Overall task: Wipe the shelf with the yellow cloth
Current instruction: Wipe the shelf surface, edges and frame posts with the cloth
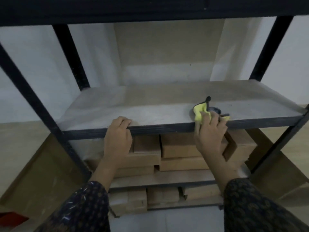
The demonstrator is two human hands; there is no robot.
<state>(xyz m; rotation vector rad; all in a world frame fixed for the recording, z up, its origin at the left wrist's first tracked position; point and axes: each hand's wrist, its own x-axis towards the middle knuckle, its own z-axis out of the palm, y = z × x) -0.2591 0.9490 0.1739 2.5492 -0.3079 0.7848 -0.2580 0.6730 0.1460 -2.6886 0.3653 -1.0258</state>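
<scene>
Head | right grip [211, 131] clutches yellow cloth [199, 111] on shelf [147, 107] | left grip [117, 136] clasps shelf edge

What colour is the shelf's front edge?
Black, scuffed; the shelf's top is pale grey. Head view.

The person is wearing long, dark navy sleeves printed all over with small brownish-orange motifs and a few pale flecks. The left sleeve [80, 208] and the right sleeve [255, 206] are ending well behind the fingers [124, 122], leaving wrists and forearms uncovered.
</scene>
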